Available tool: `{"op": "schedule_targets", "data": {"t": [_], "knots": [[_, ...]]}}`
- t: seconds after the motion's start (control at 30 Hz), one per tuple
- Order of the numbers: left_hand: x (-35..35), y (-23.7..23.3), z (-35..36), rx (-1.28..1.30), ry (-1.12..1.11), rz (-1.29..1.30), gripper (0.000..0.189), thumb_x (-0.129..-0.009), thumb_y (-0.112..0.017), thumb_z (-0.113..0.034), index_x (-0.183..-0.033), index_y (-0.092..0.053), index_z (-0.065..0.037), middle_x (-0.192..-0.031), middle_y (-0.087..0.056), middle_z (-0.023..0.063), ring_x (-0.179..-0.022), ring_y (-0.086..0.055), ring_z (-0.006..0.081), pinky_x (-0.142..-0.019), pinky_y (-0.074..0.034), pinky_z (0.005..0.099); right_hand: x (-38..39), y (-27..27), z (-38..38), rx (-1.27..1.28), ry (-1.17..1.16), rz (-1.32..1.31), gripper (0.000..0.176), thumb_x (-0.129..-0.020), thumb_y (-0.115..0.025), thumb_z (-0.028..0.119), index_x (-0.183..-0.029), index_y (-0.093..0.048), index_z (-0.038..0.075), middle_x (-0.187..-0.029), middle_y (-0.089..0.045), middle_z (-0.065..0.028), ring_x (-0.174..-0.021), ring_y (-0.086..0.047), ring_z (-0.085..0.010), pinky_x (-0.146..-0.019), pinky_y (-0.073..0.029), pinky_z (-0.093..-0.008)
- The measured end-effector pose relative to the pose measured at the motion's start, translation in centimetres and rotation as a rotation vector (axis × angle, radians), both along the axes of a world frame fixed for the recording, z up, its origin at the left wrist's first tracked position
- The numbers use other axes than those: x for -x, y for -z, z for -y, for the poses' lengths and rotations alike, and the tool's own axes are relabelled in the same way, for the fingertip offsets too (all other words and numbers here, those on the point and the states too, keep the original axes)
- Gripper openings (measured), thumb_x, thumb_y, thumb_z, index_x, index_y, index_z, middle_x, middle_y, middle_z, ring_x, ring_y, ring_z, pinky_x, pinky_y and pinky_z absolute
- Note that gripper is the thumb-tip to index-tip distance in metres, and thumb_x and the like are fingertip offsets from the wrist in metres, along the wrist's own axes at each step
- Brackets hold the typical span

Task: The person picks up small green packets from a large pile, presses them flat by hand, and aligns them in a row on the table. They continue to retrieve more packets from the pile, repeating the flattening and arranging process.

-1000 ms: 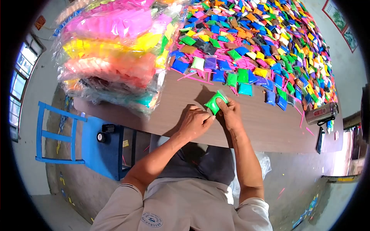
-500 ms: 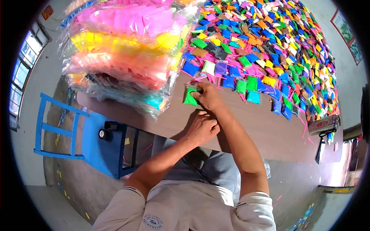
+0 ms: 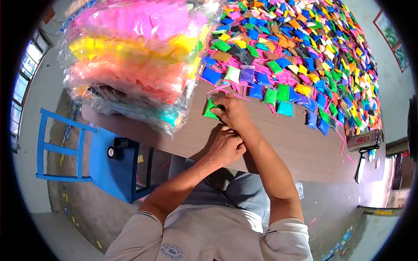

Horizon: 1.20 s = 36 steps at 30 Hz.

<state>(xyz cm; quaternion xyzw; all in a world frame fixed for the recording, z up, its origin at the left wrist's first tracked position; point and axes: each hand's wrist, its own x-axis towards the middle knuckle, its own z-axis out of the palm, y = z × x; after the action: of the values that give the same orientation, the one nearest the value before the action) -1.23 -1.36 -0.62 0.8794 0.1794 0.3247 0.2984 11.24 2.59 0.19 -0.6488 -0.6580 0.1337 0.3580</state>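
A small green plastic packet (image 3: 210, 108) is at the bare front strip of the brown table (image 3: 278, 135). My right hand (image 3: 235, 112) has its thumb and fingers closed on the right side of the packet and hides part of it. Just below, my left hand (image 3: 225, 145) is curled closed beside my right wrist, its knuckles up. Whatever its fingers may hold is hidden. Beyond my hands lie pink sticks (image 3: 261, 71) and a white-and-green packet (image 3: 232, 74) at the near edge of a large heap of coloured packets (image 3: 300, 48).
Clear bags of coloured packets (image 3: 130, 61) are stacked at the left of the table. A metal flask (image 3: 365, 140) with a strap lies at the right end. A blue chair (image 3: 106, 161) with a small black object (image 3: 114, 152) on its seat stands at the left.
My right hand has shifted slightly and covers more of the green packet, which looks more bent. My left hand stays closed by the right wrist. The view has shifted a little.
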Motion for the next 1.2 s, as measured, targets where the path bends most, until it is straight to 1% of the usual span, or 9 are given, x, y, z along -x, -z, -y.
{"op": "schedule_targets", "data": {"t": [0.13,0.23,0.27,0.37,0.53,0.73,0.83,1.07,1.2], "knots": [[-0.1,0.3,-0.1,-0.061,-0.019,0.041,0.005,-0.071,-0.067,-0.006,-0.070,-0.063,-0.003,-0.070,-0.064,0.0109,-0.072,-0.060,0.0312,-0.076,-0.043,0.0415,0.2,0.0,0.2,-0.057,0.021,0.060,0.030,-0.079,-0.081,0.024,-0.102,-0.073,0.007,-0.097,-0.068,-0.0153,-0.085,-0.067,-0.0329,-0.072,-0.052,-0.0423],[-0.3,0.3,-0.2,-0.057,0.016,0.030,0.008,-0.071,-0.067,-0.006,-0.069,-0.061,-0.003,-0.069,-0.063,0.0104,-0.071,-0.060,0.0311,-0.074,-0.042,0.0410,-0.3,0.7,0.1,0.017,0.061,-0.310,0.028,-0.080,-0.079,0.027,-0.101,-0.074,0.008,-0.097,-0.069,-0.0186,-0.087,-0.067,-0.0370,-0.075,-0.052,-0.0448],[-0.3,0.1,-0.1,-0.055,0.012,0.046,0.017,-0.075,-0.069,-0.010,-0.065,-0.057,-0.004,-0.064,-0.059,0.0100,-0.066,-0.058,0.0304,-0.072,-0.041,0.0407,-0.4,1.0,0.4,-0.108,0.097,-0.498,0.025,-0.082,-0.077,0.024,-0.097,-0.072,0.003,-0.093,-0.068,-0.0201,-0.083,-0.066,-0.0376,-0.074,-0.052,-0.0452],[-0.1,-0.7,-0.1,-0.065,-0.002,-0.028,0.029,-0.080,-0.070,-0.015,-0.060,-0.051,-0.005,-0.057,-0.053,0.0096,-0.060,-0.055,0.0299,-0.070,-0.040,0.0403,-2.7,-1.5,2.1,-0.361,0.495,-0.246,0.023,-0.084,-0.075,0.020,-0.094,-0.070,0.001,-0.092,-0.067,-0.0199,-0.080,-0.064,-0.0382,-0.073,-0.051,-0.0465],[0.0,-0.5,-0.3,-0.024,0.028,0.007,0.038,-0.085,-0.069,-0.019,-0.058,-0.047,-0.005,-0.053,-0.046,0.0101,-0.057,-0.051,0.0311,-0.069,-0.039,0.0416,-9.5,-2.3,3.9,-0.131,0.874,0.218,0.036,-0.082,-0.075,0.035,-0.099,-0.067,0.005,-0.091,-0.067,-0.0205,-0.085,-0.065,-0.0414,-0.071,-0.052,-0.0507],[0.1,-0.9,-0.4,0.037,0.023,0.050,0.041,-0.090,-0.066,-0.021,-0.059,-0.046,-0.003,-0.054,-0.044,0.0111,-0.056,-0.047,0.0317,-0.067,-0.039,0.0421,-9.8,-2.1,4.3,0.088,0.815,0.264,0.039,-0.079,-0.076,0.036,-0.096,-0.068,0.002,-0.087,-0.070,-0.0222,-0.084,-0.067,-0.0411,-0.072,-0.052,-0.0511],[0.2,-0.6,-0.6,0.129,0.038,0.051,0.042,-0.092,-0.065,-0.023,-0.061,-0.047,-0.001,-0.057,-0.045,0.0130,-0.059,-0.047,0.0315,-0.065,-0.039,0.0421,-10.0,-1.9,4.2,0.061,0.750,0.129,0.041,-0.078,-0.077,0.034,-0.099,-0.068,0.000,-0.082,-0.069,-0.0235,-0.081,-0.068,-0.0370,-0.071,-0.053,-0.0472],[0.3,-0.1,-0.9,0.244,0.026,0.100,0.044,-0.094,-0.060,-0.038,-0.069,-0.054,-0.002,-0.056,-0.048,0.0108,-0.059,-0.050,0.0291,-0.062,-0.041,0.0396,-7.2,-3.4,9.3,-0.095,0.429,-0.853,0.023,-0.086,-0.077,0.009,-0.103,-0.065,-0.001,-0.093,-0.068,-0.0022,-0.080,-0.059,-0.0109,-0.071,-0.047,-0.0274],[0.3,-0.8,-0.9,0.252,0.092,0.042,0.045,-0.092,-0.060,-0.043,-0.077,-0.057,-0.001,-0.065,-0.050,0.0109,-0.065,-0.052,0.0243,-0.066,-0.040,0.0387,-4.8,-1.5,12.4,0.020,0.275,-1.132,0.021,-0.088,-0.076,0.010,-0.104,-0.066,0.001,-0.093,-0.068,-0.0028,-0.081,-0.060,-0.0104,-0.072,-0.049,-0.0263]]}}
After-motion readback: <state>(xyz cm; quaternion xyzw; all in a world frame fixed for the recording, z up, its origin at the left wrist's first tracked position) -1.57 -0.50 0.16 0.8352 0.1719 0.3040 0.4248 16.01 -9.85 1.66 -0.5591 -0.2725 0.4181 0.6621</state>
